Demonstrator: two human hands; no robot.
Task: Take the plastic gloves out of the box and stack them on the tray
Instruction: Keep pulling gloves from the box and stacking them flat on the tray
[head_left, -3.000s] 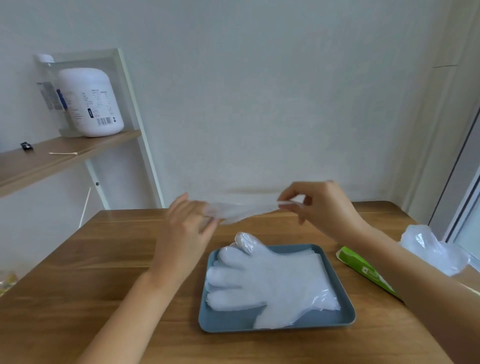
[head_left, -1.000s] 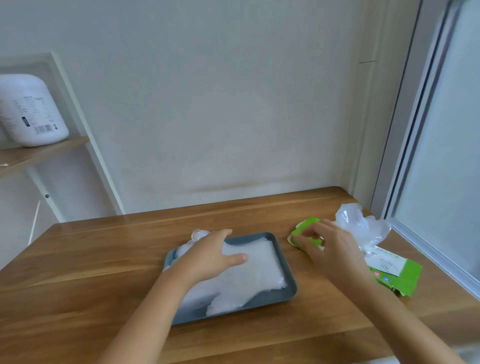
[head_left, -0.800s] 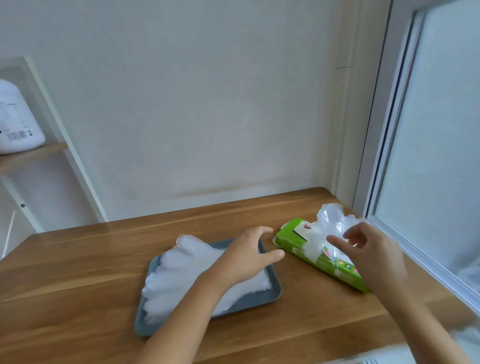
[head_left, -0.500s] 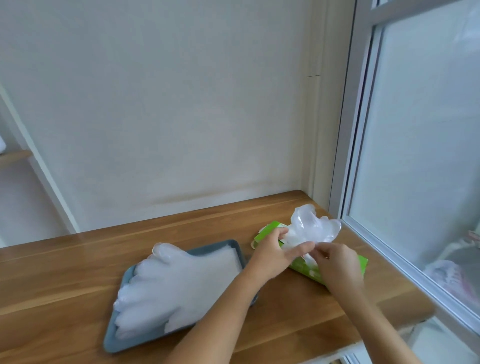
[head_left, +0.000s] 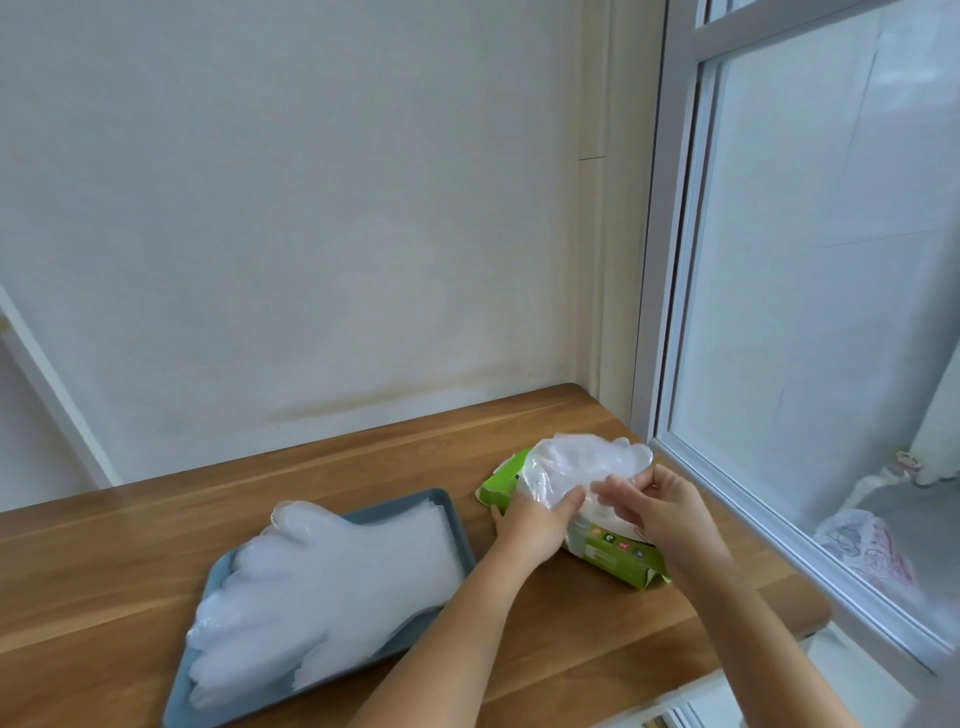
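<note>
"Spilling from the green box (head_left: 618, 558), the bunch of plastic gloves (head_left: 582, 462): where does it sit against the hands?"

"Right under them, at the right end of the table (head_left: 130, 545), close to the window (head_left: 779, 312). The right hand (head_left: 660, 504) pinches the clear film with curled fingers from the window side. The left hand (head_left: 535, 525) lies on the box's tray-side end, thumb against the film. Its fingers run under the plastic, so whether they grip anything cannot be told."

"And the box's long axis?"

"Slantwise. Its far end points toward the tray, its near end toward the person's right. The bunch rises from the far half."

"The tray?"

"The blue tray (head_left: 452, 514) lies to the left of both hands, just beside the box and not touching it. The stack of gloves (head_left: 332, 577) on it lies flat, cuffs toward the box, glove fingers pointing to the near left."

"So the coming move?"

"By the look of it, a lift clear of the box, then a carry leftward. The left hand is nearer the tray, but the right has the grip. The film looks limp and clingy, so a second glove may trail out with the first."
</note>
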